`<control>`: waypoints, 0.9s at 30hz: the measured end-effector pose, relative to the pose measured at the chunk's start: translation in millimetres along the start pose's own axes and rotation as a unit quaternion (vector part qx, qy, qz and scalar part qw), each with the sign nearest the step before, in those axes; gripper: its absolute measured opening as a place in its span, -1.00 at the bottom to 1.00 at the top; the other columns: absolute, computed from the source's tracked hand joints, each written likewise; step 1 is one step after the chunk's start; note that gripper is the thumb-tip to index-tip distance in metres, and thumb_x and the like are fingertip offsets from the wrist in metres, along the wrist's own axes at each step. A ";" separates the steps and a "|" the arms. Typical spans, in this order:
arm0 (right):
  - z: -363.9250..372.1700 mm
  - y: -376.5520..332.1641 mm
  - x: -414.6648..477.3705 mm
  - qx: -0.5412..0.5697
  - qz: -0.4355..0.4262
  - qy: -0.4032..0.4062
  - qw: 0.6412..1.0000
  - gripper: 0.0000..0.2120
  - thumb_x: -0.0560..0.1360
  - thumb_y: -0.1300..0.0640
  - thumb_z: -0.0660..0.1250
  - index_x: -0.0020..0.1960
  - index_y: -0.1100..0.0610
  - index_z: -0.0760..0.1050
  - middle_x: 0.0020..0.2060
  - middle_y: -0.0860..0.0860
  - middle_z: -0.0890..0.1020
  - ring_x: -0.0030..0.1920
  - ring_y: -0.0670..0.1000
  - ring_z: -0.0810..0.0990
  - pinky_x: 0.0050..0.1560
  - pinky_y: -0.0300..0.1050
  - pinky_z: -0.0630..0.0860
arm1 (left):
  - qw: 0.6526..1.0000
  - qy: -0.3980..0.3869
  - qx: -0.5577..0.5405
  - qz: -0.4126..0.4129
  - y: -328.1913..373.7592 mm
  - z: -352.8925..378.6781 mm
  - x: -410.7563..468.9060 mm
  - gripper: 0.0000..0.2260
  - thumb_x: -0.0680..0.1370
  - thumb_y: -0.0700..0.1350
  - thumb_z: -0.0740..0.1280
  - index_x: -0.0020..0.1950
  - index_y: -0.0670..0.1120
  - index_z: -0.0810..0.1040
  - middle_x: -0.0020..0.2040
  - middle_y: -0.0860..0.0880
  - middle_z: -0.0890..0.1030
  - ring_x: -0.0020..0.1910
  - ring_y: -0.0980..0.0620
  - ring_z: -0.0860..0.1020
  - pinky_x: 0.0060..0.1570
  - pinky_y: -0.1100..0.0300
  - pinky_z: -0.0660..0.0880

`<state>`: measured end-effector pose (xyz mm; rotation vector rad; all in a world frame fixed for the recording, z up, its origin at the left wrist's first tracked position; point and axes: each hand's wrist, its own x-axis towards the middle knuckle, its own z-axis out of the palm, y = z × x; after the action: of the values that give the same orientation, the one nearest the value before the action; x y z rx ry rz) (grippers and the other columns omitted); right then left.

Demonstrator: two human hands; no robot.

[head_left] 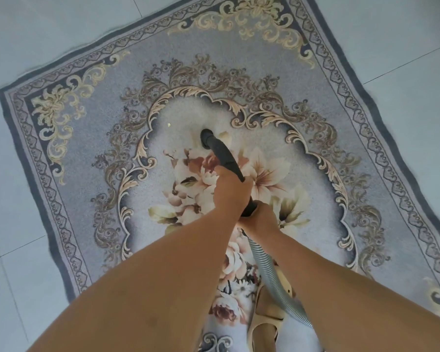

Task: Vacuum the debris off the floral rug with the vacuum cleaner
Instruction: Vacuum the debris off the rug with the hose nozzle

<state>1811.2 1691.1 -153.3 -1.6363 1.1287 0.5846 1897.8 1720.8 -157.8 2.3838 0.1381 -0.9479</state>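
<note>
Two bare hands on the vacuum cleaner's black wand point(225, 156). Left hand point(230, 191) forward, fingers wrapped round the wand at mid-length and clamped on it. Right hand point(262, 219) just behind, curled round the wand's rear end at the join with the grey ribbed hose point(267, 265); individual right fingers mostly hidden under the hand. Wand angled forward and down, round nozzle mouth point(205, 141) at the pale centre field of the floral rug point(87, 153), just beyond the printed bouquet; contact with the pile not resolvable. One small yellowish speck of debris point(168, 125) on the pale field, left of and beyond the nozzle mouth, apart from it. Hose trailing back between the forearms toward the bottom edge of view. Cream-coloured object point(264, 318) under the hose on the near part of the rug, partly hidden, identity unclear. Rug laid askew on pale grey floor tiles point(36, 41).
</note>
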 end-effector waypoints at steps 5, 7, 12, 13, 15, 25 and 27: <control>26.4 -9.9 -14.9 -0.119 -0.023 -0.001 0.993 -0.66 0.35 0.07 0.44 0.07 0.15 0.49 -0.12 0.05 0.65 -0.08 0.11 0.62 -0.20 -0.12 0.52 | 0.992 0.017 -0.111 -0.055 -38.9 -23.1 -1.5 -0.64 0.49 -0.06 0.34 0.18 -0.15 0.30 -0.07 -0.09 0.52 -0.20 -0.03 0.54 -0.33 0.16 0.50; 34.8 -12.7 -21.1 -0.158 -0.036 -0.005 0.987 -0.66 0.39 0.08 0.42 0.10 0.16 0.45 -0.08 0.06 0.64 -0.05 0.11 0.62 -0.18 -0.11 0.52 | 0.986 0.027 -0.141 -0.080 -50.9 -30.7 -4.7 -0.67 0.48 -0.07 0.34 0.16 -0.14 0.33 -0.09 -0.09 0.53 -0.22 -0.01 0.53 -0.32 0.18 0.51; 43.2 -9.1 -32.8 -0.257 -0.067 -0.034 0.963 -0.67 0.42 0.09 0.41 0.11 0.14 0.39 -0.03 0.07 0.62 -0.05 0.11 0.61 -0.16 -0.08 0.52 | 0.970 0.037 -0.191 -0.149 -79.0 -37.4 -18.0 -0.69 0.48 -0.06 0.35 0.12 -0.14 0.35 -0.13 -0.07 0.54 -0.22 -0.01 0.54 -0.17 0.10 0.56; 44.6 -7.3 -36.2 -0.279 -0.068 -0.037 0.957 -0.64 0.43 0.08 0.41 0.14 0.15 0.38 -0.01 0.06 0.61 -0.02 0.11 0.62 -0.13 -0.07 0.53 | 0.965 0.041 -0.208 -0.156 -85.0 -36.9 -21.2 -0.69 0.47 -0.07 0.36 0.13 -0.15 0.37 -0.09 -0.10 0.57 -0.17 -0.04 0.56 -0.15 0.09 0.56; 47.4 -0.7 -43.0 -0.316 -0.079 -0.040 0.945 -0.60 0.45 0.05 0.42 0.19 0.14 0.36 0.02 0.06 0.62 0.03 0.11 0.62 -0.05 -0.04 0.55 | 0.952 0.041 -0.249 -0.170 -95.4 -35.1 -29.5 -0.67 0.45 -0.09 0.36 0.14 -0.15 0.38 -0.04 -0.15 0.59 -0.10 -0.08 0.60 -0.15 0.08 0.58; 53.8 -9.9 -59.9 -0.382 -0.125 -0.018 0.915 -0.56 0.45 -0.03 0.41 0.20 0.12 0.34 0.00 0.04 0.62 -0.01 0.10 0.64 -0.06 -0.03 0.57 | 0.940 0.018 -0.280 -0.196 -110.7 -51.0 -35.0 -0.72 0.51 -0.09 0.34 0.15 -0.16 0.39 -0.12 -0.07 0.56 -0.24 0.06 0.53 -0.30 0.24 0.46; 57.1 -23.8 -58.2 -0.372 -0.125 -0.009 0.920 -0.56 0.47 -0.02 0.39 0.22 0.12 0.32 0.03 0.05 0.62 0.00 0.10 0.64 -0.05 -0.03 0.56 | 0.943 0.015 -0.275 -0.188 -101.9 -62.2 -27.5 -0.77 0.54 -0.09 0.32 0.12 -0.15 0.37 -0.21 -0.03 0.53 -0.30 0.11 0.50 -0.40 0.29 0.40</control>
<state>1814.9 1767.3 -115.9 -2.3705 0.6846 0.9261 1885.0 1842.4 -150.4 1.8767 0.7884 -0.8899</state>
